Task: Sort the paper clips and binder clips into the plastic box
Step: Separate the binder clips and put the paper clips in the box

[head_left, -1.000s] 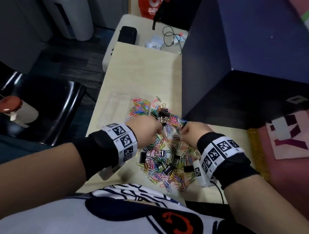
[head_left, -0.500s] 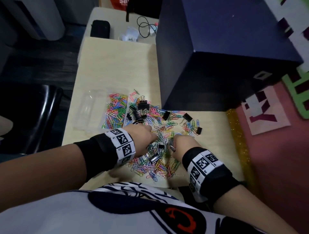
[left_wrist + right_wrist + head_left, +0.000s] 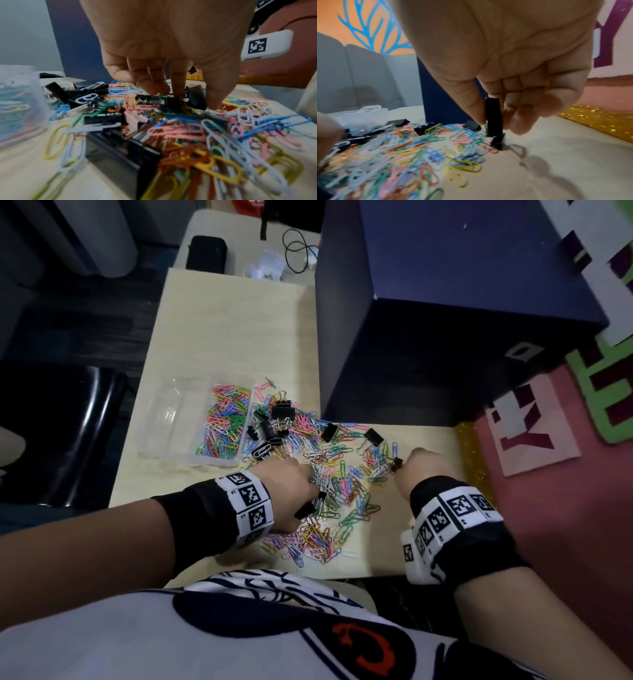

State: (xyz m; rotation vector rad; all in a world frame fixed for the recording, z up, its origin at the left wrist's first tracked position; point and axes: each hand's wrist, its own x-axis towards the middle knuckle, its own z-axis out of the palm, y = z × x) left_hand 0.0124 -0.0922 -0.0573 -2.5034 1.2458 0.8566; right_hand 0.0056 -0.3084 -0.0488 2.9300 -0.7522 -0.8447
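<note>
A heap of coloured paper clips (image 3: 335, 484) mixed with black binder clips (image 3: 282, 412) lies on the pale table (image 3: 233, 330). To its left stands the clear plastic box (image 3: 164, 419), with several paper clips in its right compartment (image 3: 224, 426). My left hand (image 3: 188, 98) reaches down into the middle of the heap, thumb and fingers curled round a black binder clip (image 3: 195, 97). My right hand (image 3: 494, 121) is at the heap's right edge and pinches a black binder clip (image 3: 494, 116) upright, just above another binder clip (image 3: 497, 140) on the table.
A big dark blue box (image 3: 445, 320) stands on the table just behind the heap. A gold glitter strip (image 3: 472, 453) and a pink mat (image 3: 565, 525) border the table on the right. A black chair (image 3: 68, 433) is at the left.
My right hand has moved from the middle of the heap to its right edge and now pinches a binder clip. My left hand stays over the heap's middle. The view has shifted.
</note>
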